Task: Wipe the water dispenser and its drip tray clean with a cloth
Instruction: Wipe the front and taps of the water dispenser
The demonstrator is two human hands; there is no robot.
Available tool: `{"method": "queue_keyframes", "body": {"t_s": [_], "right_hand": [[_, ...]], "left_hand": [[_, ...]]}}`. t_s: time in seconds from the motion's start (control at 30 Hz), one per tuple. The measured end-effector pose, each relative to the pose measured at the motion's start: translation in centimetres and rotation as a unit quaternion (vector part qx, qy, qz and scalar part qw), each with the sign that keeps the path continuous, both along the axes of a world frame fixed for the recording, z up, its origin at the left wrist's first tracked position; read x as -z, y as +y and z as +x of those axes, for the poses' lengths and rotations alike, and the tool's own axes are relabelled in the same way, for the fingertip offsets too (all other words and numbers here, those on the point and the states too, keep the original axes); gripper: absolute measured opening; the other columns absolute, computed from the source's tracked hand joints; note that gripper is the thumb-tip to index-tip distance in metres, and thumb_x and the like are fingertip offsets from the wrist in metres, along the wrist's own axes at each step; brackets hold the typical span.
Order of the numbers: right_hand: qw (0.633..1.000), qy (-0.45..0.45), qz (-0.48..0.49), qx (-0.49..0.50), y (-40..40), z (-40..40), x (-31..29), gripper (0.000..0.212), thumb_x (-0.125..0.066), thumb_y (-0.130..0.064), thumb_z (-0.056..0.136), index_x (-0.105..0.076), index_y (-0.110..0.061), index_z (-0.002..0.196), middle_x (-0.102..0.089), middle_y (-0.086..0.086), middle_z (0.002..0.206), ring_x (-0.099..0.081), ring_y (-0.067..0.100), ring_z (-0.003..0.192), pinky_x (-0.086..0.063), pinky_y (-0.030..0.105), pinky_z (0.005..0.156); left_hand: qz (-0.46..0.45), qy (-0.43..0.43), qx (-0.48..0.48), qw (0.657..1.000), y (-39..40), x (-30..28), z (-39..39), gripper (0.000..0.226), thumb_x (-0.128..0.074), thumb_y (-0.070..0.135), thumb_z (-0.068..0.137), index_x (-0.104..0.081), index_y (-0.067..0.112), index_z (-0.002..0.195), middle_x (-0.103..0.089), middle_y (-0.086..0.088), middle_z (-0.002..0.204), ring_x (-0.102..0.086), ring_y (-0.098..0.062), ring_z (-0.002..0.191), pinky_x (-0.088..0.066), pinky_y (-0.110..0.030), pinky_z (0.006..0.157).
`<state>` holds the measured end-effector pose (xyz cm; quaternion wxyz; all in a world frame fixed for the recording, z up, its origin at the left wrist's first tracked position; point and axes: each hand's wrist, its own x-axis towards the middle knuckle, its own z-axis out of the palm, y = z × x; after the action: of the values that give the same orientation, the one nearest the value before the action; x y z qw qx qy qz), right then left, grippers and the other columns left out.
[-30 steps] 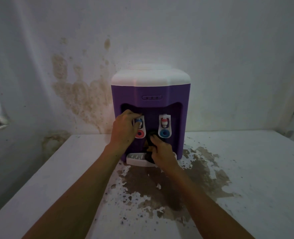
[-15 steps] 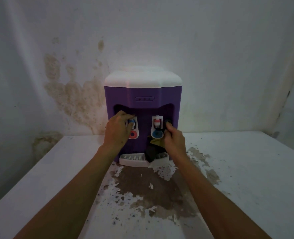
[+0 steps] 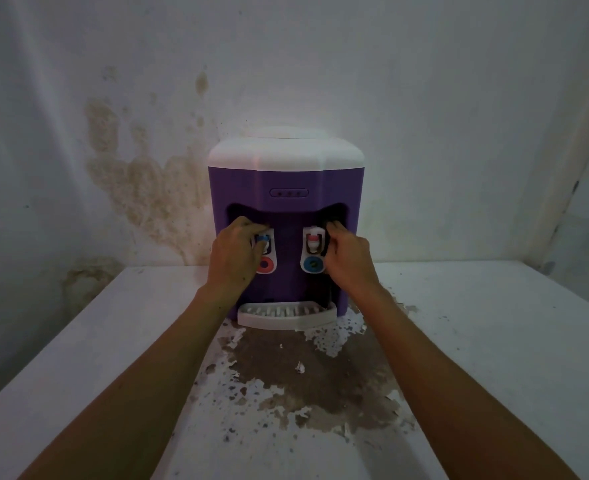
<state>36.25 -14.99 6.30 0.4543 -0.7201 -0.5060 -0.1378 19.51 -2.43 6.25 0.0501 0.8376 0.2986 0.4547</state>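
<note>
A purple water dispenser (image 3: 286, 181) with a white lid stands on a white table against the wall. Two taps sit in its front recess: the left tap (image 3: 264, 252) has a red ring, the right tap (image 3: 313, 251) a blue one. A white drip tray (image 3: 286, 315) juts out at the base. My left hand (image 3: 236, 256) grips the left edge of the recess beside the left tap. My right hand (image 3: 350, 256) holds a dark cloth (image 3: 331, 230) pressed into the recess, right of the right tap. Most of the cloth is hidden by my fingers.
The white table (image 3: 494, 341) has a large brown patch of peeled paint (image 3: 303, 375) in front of the dispenser. The wall behind carries brown damp stains (image 3: 140, 181) at the left. A wall corner runs down at the right.
My right hand has lifted the cloth from the drip tray up to the upper right of the recess. The tray now lies uncovered. My left hand stays by the left tap.
</note>
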Motion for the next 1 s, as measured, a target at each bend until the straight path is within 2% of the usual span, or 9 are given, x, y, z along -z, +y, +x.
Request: {"method": "queue_keyframes", "body": {"t_s": [0.1, 0.23, 0.3, 0.43, 0.6, 0.7, 0.8, 0.93, 1.0], "right_hand": [[0.964, 0.255, 0.06, -0.038, -0.6, 0.0, -0.8, 0.042, -0.045, -0.006, 0.101, -0.057, -0.014, 0.141, -0.068, 0.001, 0.109, -0.062, 0.014, 0.092, -0.05, 0.025, 0.083], [0.684, 0.646, 0.268, -0.207, -0.4, -0.7, -2.5, 0.035, -0.044, 0.005, 0.1, -0.061, -0.003, 0.13, -0.065, 0.01, 0.122, -0.061, 0.02, 0.112, -0.048, 0.032, 0.103], [0.604, 0.702, 0.3, -0.228, -0.7, -0.9, -2.9, 0.029, -0.045, 0.005, 0.1, -0.067, -0.004, 0.117, -0.066, 0.013, 0.121, -0.062, 0.021, 0.11, -0.047, 0.033, 0.102], [0.521, 0.752, 0.334, -0.226, -0.9, -1.0, -3.2, 0.018, -0.051, 0.004, 0.096, -0.064, -0.003, 0.107, -0.066, 0.015, 0.113, -0.064, 0.021, 0.106, -0.051, 0.031, 0.095], [0.491, 0.781, 0.329, -0.202, 0.1, -2.2, -3.4, 0.035, -0.069, -0.011, 0.091, -0.06, -0.001, 0.123, -0.067, 0.015, 0.114, -0.066, 0.02, 0.096, -0.055, 0.024, 0.066], [0.529, 0.773, 0.281, -0.209, 0.2, -2.7, -3.9, 0.038, -0.082, -0.017, 0.083, -0.066, -0.007, 0.115, -0.07, 0.012, 0.107, -0.069, 0.023, 0.087, -0.058, 0.031, 0.064], [0.577, 0.77, 0.194, -0.19, -0.8, -1.8, -3.6, 0.009, -0.072, -0.006, 0.088, -0.063, -0.006, 0.089, -0.065, 0.009, 0.079, -0.062, 0.017, 0.059, -0.05, 0.025, 0.056], [0.572, 0.783, 0.149, -0.194, -2.3, -0.3, -3.0, 0.017, -0.047, -0.003, 0.098, -0.056, -0.003, 0.083, -0.053, 0.01, 0.075, -0.046, 0.014, 0.061, -0.037, 0.02, 0.06], [0.605, 0.766, 0.144, -0.166, -2.4, 0.2, -2.7, 0.015, -0.049, -0.005, 0.099, -0.06, 0.002, 0.09, -0.063, 0.015, 0.081, -0.057, 0.02, 0.068, -0.046, 0.023, 0.06]], "left_hand": [[-0.004, 0.001, 0.004, 1.0, -0.1, -0.1, 0.0, 0.031, -0.071, 0.011, 0.091, -0.074, 0.014, 0.121, -0.065, -0.003, 0.107, -0.064, -0.025, 0.09, -0.049, -0.032, 0.076], [-0.009, -0.002, 0.003, 1.0, -0.2, -0.1, 0.0, 0.031, -0.07, 0.009, 0.091, -0.074, 0.013, 0.121, -0.065, -0.004, 0.107, -0.064, -0.026, 0.092, -0.048, -0.032, 0.077], [-0.01, -0.002, 0.003, 1.0, -0.2, -0.1, 0.1, 0.031, -0.07, 0.008, 0.091, -0.074, 0.013, 0.121, -0.065, -0.004, 0.107, -0.064, -0.026, 0.092, -0.047, -0.03, 0.076], [-0.011, -0.009, 0.001, 1.0, -0.2, 0.0, 0.1, 0.03, -0.071, 0.008, 0.091, -0.074, 0.013, 0.121, -0.064, -0.004, 0.105, -0.063, -0.025, 0.091, -0.046, -0.029, 0.075], [-0.014, -0.01, 0.004, 1.0, -0.2, 0.1, 0.1, 0.03, -0.07, 0.009, 0.091, -0.074, 0.014, 0.12, -0.064, -0.002, 0.106, -0.062, -0.023, 0.091, -0.043, -0.026, 0.075], [-0.012, -0.009, 0.005, 1.0, -0.2, 0.0, 0.0, 0.03, -0.07, 0.01, 0.091, -0.074, 0.015, 0.121, -0.063, -0.002, 0.106, -0.062, -0.023, 0.091, -0.041, -0.026, 0.074], [-0.008, -0.01, 0.006, 1.0, -0.2, 0.1, 0.0, 0.03, -0.071, 0.009, 0.091, -0.074, 0.015, 0.12, -0.063, -0.002, 0.105, -0.062, -0.023, 0.089, -0.043, -0.027, 0.074], [-0.006, -0.013, 0.005, 1.0, -0.2, 0.2, 0.1, 0.03, -0.07, 0.009, 0.091, -0.074, 0.014, 0.121, -0.063, -0.002, 0.105, -0.062, -0.024, 0.089, -0.047, -0.029, 0.074], [-0.007, -0.012, 0.003, 1.0, -0.4, 0.1, 0.1, 0.03, -0.07, 0.009, 0.091, -0.074, 0.014, 0.121, -0.063, -0.003, 0.106, -0.063, -0.024, 0.09, -0.049, -0.032, 0.076]]}}
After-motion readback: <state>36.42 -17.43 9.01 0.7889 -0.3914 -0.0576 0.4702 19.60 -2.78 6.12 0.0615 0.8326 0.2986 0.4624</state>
